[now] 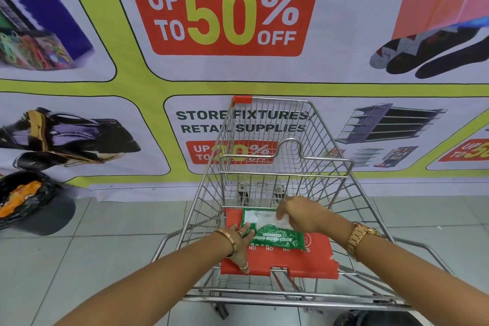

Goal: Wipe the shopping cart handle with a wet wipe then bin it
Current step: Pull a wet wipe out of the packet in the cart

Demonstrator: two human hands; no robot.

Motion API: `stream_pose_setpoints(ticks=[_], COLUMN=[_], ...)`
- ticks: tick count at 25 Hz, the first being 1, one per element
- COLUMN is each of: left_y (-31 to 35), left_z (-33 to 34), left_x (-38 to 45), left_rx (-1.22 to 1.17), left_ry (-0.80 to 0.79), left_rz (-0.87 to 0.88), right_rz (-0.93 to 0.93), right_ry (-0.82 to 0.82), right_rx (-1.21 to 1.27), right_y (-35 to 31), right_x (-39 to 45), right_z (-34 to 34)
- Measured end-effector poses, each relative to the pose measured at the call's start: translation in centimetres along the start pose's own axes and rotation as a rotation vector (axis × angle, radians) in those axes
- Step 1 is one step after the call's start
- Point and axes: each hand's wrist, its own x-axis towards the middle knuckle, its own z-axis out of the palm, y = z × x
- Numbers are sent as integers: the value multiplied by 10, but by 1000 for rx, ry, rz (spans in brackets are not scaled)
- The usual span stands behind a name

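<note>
A green wet-wipe pack (275,235) lies on the red child-seat flap (312,259) of a metal shopping cart (270,167). My left hand (239,243) presses flat on the pack's left end, holding it down. My right hand (299,213) pinches a white wet wipe (277,222) that sticks out of the pack's top opening. The cart's metal handle bar (264,300) runs across the bottom of the view, under my forearms.
A bin lined with a black bag (29,201), holding orange wrappers, stands on the tiled floor at the left, beside the wall banner (225,10). The cart's front is close to the banner. A dark object (375,319) shows at the bottom right edge.
</note>
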Motion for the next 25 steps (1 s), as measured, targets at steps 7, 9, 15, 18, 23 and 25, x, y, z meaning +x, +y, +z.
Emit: stream_pose_setpoints(ticks=[7, 9, 15, 18, 23, 25], left_y=[0, 0, 1, -4, -14, -15], left_z=[0, 0, -13, -26, -50, -58], left_x=[0, -1, -13, -26, -67, -83], left_rx=[16, 3, -164, -412, -963, -1041], left_ry=[8, 16, 69, 305, 613, 621], left_rz=[-2, 2, 61, 171, 312, 395], right_rz=[-1, 6, 210, 275, 181, 140], right_ry=[151, 226, 464, 456, 479, 508], right_rx=[89, 176, 745, 1075, 1231, 1282], right_y=[11, 10, 1, -4, -20, -27], right_x=[-18, -24, -46, -58, -77, -82], right_z=[-14, -18, -34, -44, -73, -85])
